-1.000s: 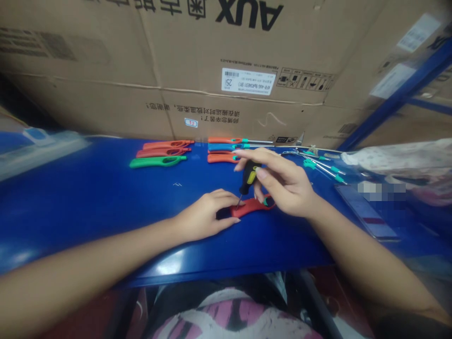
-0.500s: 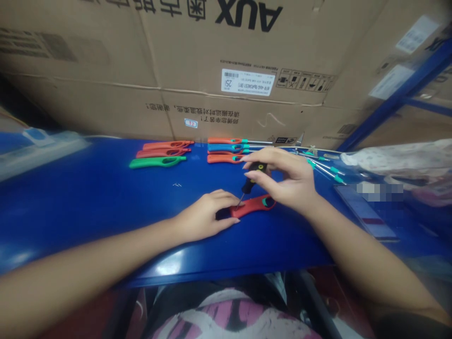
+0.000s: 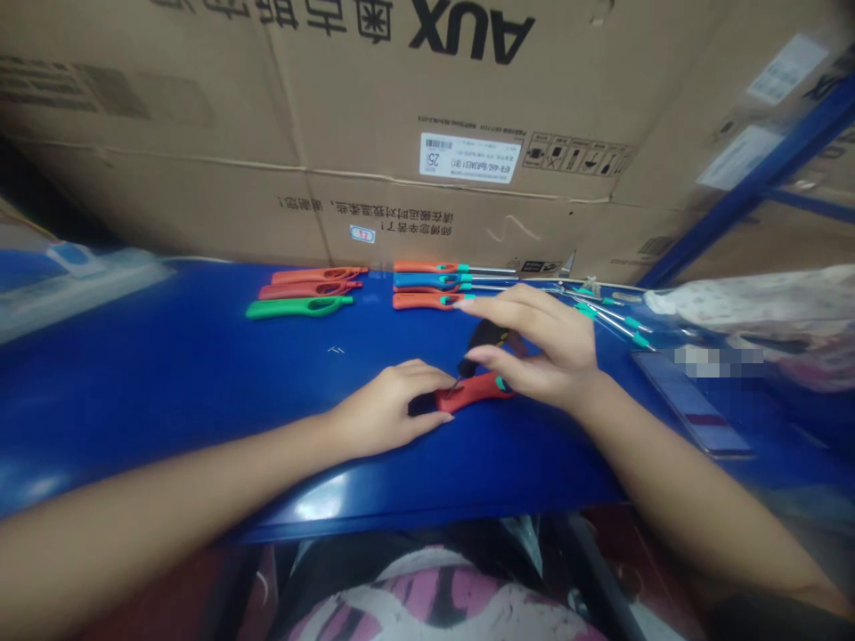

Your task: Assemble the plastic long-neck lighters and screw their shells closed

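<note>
Flat on the blue table, an orange-red utility lighter (image 3: 476,391) lies with its left end gripped between the thumb and fingers of my left hand (image 3: 384,405). My right hand (image 3: 551,347) is closed around a black screwdriver (image 3: 486,342) with yellow marks. The screwdriver leans to the right, and its tip meets the lighter's body close to my left fingers. A green part shows at the lighter's right end, partly behind my right thumb. Behind my right hand lie several lighters (image 3: 427,301) with green collars and metal tubes.
Two orange-red lighter casings (image 3: 294,290) and a green one (image 3: 294,308) lie at the back left. Small pale pins or screws (image 3: 336,350) sit before them. Loose metal tubes (image 3: 618,322) and a phone (image 3: 695,405) are on the right. A large cardboard box (image 3: 334,116) stands behind the table (image 3: 166,383).
My right hand has come slightly lower, and the screwdriver leans further right with less of its shaft showing. My left hand and the lighter stay in place.
</note>
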Available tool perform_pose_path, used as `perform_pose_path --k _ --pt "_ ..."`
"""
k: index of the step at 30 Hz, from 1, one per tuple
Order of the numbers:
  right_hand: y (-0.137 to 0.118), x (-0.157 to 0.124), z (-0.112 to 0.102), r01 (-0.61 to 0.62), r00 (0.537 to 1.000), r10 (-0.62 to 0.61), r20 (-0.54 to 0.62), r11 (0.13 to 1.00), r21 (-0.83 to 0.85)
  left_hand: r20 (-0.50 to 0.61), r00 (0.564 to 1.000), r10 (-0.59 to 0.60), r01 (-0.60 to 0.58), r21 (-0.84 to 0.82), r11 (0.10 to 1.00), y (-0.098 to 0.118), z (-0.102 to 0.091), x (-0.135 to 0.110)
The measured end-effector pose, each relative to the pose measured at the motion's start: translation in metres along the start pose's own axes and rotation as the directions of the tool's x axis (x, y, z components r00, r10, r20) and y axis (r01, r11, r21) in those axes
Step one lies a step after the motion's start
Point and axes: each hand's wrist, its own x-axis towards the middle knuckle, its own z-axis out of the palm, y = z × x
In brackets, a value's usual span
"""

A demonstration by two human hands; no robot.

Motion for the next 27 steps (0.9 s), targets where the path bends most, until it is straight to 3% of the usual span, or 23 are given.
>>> perform_pose_path --k 5,7,9,12,18,22,24,27 --pt "-0.0058 0.0004 0.0027 -0.234 0.968 0.198 0.153 0.932 0.276 -0.004 1.000 -0.012 0.012 0.014 1.000 0.0004 -0.0003 -0.0007" --pt "-0.0038 -0.0002 0.0030 -0.179 0.982 0.161 0.097 0.960 0.215 -0.007 1.000 -0.010 0.010 0.014 1.000 0.0004 -0.0003 -0.0010" --pt "-0.0005 -0.0014 0.0024 -0.050 0.999 0.049 0.016 0.997 0.067 -0.010 1.000 0.000 0.001 0.015 1.000 0.0003 -0.0003 -0.0011" --pt "0.0003 -0.0027 0.0007 0.076 0.997 -0.076 -0.008 0.996 -0.035 -0.015 1.000 0.007 -0.006 0.022 1.000 0.0000 -0.0002 -0.0010" --pt "-0.0051 -0.0013 -0.0003 -0.177 0.977 0.147 0.156 0.963 0.202 -0.006 1.000 -0.008 0.008 0.018 1.000 0.0002 -0.0006 -0.0009" --pt "0.0020 -0.0020 -0.0005 0.002 1.000 -0.002 0.002 1.000 0.000 -0.002 1.000 0.000 0.000 0.004 1.000 -0.0002 -0.0005 -0.0009" --pt "0.0024 -0.0020 -0.0015 0.048 0.999 -0.048 -0.002 0.999 -0.021 -0.008 1.000 0.001 -0.001 0.005 1.000 -0.0004 -0.0003 -0.0008" --pt "-0.0023 -0.0008 -0.0022 -0.112 0.989 0.094 0.116 0.980 0.162 -0.010 1.000 0.000 0.000 0.009 1.000 -0.0003 -0.0004 -0.0007"
